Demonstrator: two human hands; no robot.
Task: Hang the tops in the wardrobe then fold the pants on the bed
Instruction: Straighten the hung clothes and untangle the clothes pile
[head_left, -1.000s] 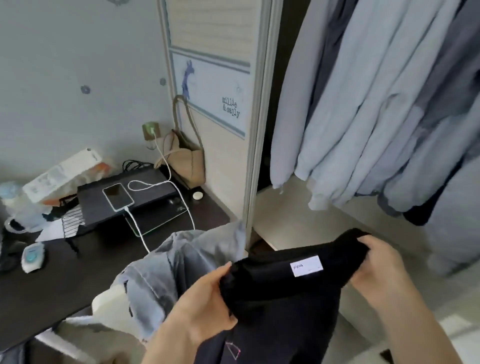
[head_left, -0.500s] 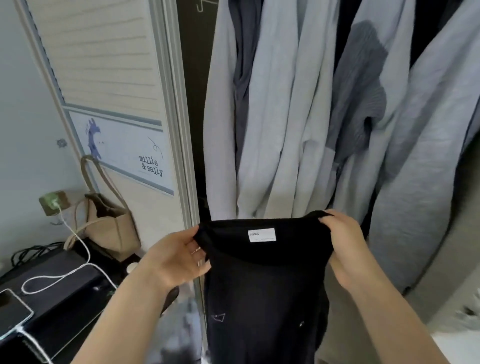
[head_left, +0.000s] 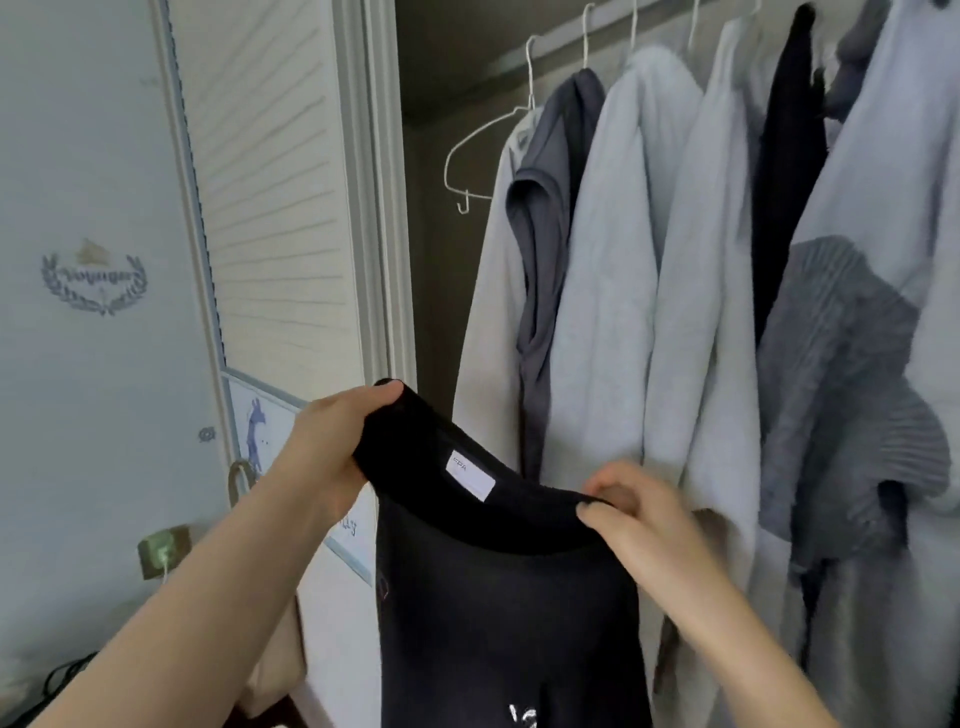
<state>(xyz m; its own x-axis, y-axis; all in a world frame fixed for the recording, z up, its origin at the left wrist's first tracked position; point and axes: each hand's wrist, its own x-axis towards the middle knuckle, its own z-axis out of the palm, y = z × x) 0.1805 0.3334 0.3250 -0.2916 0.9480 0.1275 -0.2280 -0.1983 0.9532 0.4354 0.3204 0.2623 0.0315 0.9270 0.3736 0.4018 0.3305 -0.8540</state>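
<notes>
I hold a black top (head_left: 498, 597) by its neckline in front of the open wardrobe. A white label sits inside the collar. My left hand (head_left: 332, 447) grips the collar's left side, raised higher. My right hand (head_left: 636, 512) pinches the collar's right side, lower. An empty white wire hanger (head_left: 470, 150) hangs on the rail at the left end of the row. Several hung tops, pale grey, dark grey and black, fill the rail (head_left: 582, 31) to the right.
The slatted sliding wardrobe door (head_left: 270, 208) stands to the left, its frame just left of my left hand. A beige bag (head_left: 275, 665) and a wall socket (head_left: 161, 551) with a cable are at lower left. A grey ribbed knit (head_left: 852, 395) hangs at right.
My view has risen from the desk and wardrobe floor to the rail. Both hands have lifted the black top higher, and the left side of the collar is now above the right.
</notes>
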